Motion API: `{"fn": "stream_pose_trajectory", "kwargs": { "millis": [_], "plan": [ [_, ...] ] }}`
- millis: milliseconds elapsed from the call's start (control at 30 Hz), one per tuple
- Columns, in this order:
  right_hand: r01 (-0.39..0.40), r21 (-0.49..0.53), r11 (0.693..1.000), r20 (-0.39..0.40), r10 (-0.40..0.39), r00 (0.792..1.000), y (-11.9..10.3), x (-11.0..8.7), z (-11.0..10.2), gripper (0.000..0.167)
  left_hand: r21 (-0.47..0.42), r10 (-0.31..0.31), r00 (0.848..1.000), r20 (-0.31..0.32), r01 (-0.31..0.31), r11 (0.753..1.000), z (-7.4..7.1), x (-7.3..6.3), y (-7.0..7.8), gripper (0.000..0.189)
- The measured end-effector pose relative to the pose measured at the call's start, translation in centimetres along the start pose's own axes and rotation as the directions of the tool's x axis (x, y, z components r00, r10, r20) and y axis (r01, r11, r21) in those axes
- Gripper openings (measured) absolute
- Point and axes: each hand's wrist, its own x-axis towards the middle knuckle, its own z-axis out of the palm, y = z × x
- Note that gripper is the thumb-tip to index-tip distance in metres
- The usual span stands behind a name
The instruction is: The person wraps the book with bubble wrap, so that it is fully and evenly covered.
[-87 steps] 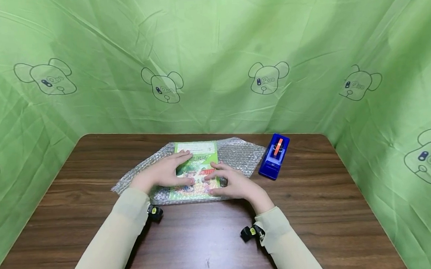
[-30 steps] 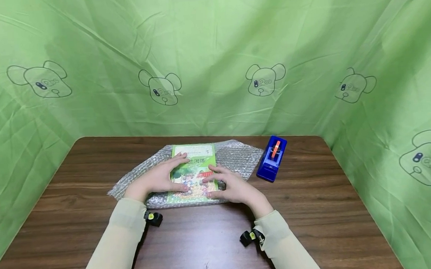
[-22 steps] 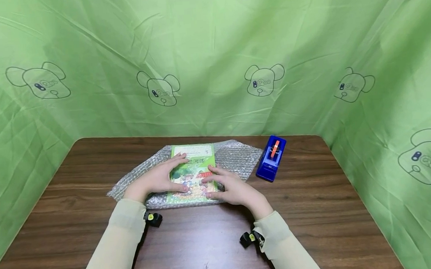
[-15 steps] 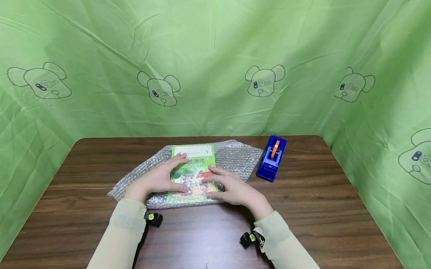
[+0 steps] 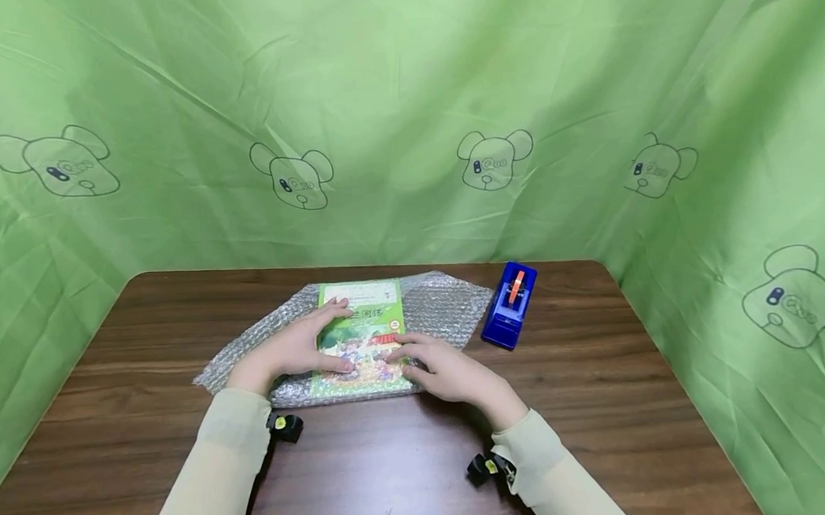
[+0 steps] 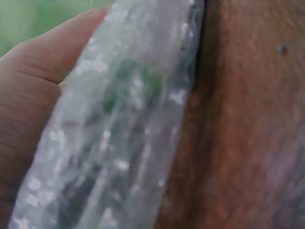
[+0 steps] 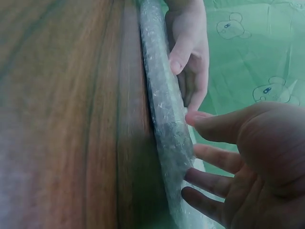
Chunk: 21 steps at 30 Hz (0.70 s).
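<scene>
A green picture-cover book [image 5: 359,316] lies with bubble wrap [image 5: 451,302] spreading out on both sides. Clear bubbles overlie green in the left wrist view, where the wrap [image 6: 119,119] fills the middle, blurred. My left hand [image 5: 287,352] rests on the book's left part, fingers and thumb spread over the cover. From the right, my right hand [image 5: 448,369] touches the cover's lower right with loosely extended fingers. Seen from the right wrist, its fingertips [image 7: 195,174] are right at the wrapped edge, with the left hand [image 7: 188,52] farther along.
To the right of the wrap stands a blue, oblong tape-dispenser-like object [image 5: 509,307] with an orange strip on top. A brown wood-grain table [image 5: 592,404] bears everything. Green curtains [image 5: 388,93] with bear-head drawings hang at the back and sides.
My right hand has slid slightly toward me along the book's right edge. The left hand has drawn back a little to the left since the earliest frame. The whole head view has shifted slightly.
</scene>
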Motion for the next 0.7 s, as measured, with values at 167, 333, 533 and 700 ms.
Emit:
{"fn": "stream_pose_trajectory", "kwargs": {
  "millis": [167,333,533,700],
  "plan": [
    [0.023,0.024,0.999,-0.122,-0.02,0.992,0.3,-1.3,-0.2,0.034,-0.014,-0.009,1.0,-0.009,0.009,1.0,-0.1,0.0,-0.1,0.11],
    [0.052,0.067,0.996,-0.316,-0.028,0.948,2.1,-2.4,-0.7,0.031,-0.035,-0.008,1.0,0.01,0.008,0.999,0.0,0.1,0.0,0.11],
    [-0.117,0.142,0.983,-0.389,0.164,0.907,3.4,-3.7,-2.4,0.028,-0.042,-0.014,1.0,0.013,0.014,0.999,0.2,0.0,-0.1,0.108],
    [-0.282,0.204,0.938,-0.386,0.341,0.857,3.2,-4.5,-3.7,0.028,-0.037,-0.023,1.0,0.017,0.024,0.999,0.2,0.0,-0.3,0.109]
  ]
}}
